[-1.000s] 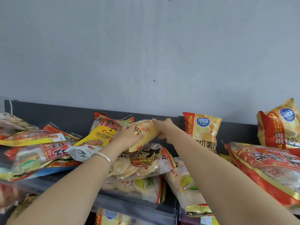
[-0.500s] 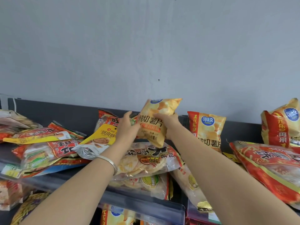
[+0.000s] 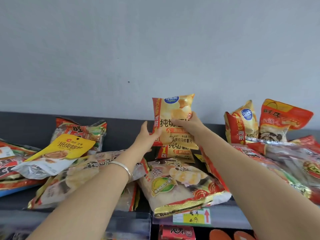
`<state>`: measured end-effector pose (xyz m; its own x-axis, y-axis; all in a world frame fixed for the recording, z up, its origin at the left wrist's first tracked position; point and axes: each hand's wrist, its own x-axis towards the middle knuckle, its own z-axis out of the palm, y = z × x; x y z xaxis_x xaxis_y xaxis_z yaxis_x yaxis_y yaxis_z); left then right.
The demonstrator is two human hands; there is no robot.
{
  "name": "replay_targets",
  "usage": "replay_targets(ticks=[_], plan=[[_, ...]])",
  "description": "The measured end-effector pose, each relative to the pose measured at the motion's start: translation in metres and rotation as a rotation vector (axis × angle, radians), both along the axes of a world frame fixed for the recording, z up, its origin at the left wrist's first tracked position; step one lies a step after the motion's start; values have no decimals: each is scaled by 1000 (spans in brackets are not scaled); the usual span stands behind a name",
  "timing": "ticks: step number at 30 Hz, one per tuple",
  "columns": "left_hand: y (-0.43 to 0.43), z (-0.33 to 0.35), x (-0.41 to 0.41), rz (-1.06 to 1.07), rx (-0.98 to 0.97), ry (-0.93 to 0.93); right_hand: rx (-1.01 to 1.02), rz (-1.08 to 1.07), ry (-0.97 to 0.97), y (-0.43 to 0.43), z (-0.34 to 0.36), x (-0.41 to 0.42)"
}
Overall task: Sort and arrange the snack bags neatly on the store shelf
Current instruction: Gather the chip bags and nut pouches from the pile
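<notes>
Flanking chip bag (image 3: 174, 110), left hand (image 3: 147, 137), right hand (image 3: 188, 126) grip its edges.

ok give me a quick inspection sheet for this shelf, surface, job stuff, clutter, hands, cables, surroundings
surface: dark shelf with a clear front rail, mostly covered by bags
job's things: chip bag held upright over a second chip bag; third chip bag stands at right beside a red bag
clutter: yellow pouch and large cracker bag lie overlapping other bags, unsorted
hands: left hand and right hand both grip the chip bag; bracelet on the left wrist
cables: nothing seen
surroundings: grey wall behind; price tag on the rail; more packs below
</notes>
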<state>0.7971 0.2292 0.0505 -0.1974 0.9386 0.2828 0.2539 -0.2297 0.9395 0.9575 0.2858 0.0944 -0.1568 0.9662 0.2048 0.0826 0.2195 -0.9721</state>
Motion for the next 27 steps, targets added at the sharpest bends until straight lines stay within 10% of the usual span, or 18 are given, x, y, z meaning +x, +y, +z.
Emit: replay_targets(ticks=[9,27], plan=[[-8,-29,-15,127,-344,1164,104,-242,-172,17,-45,18],[25,-48,-27,146,-731,932,134,-150,-110,29,-69,26]])
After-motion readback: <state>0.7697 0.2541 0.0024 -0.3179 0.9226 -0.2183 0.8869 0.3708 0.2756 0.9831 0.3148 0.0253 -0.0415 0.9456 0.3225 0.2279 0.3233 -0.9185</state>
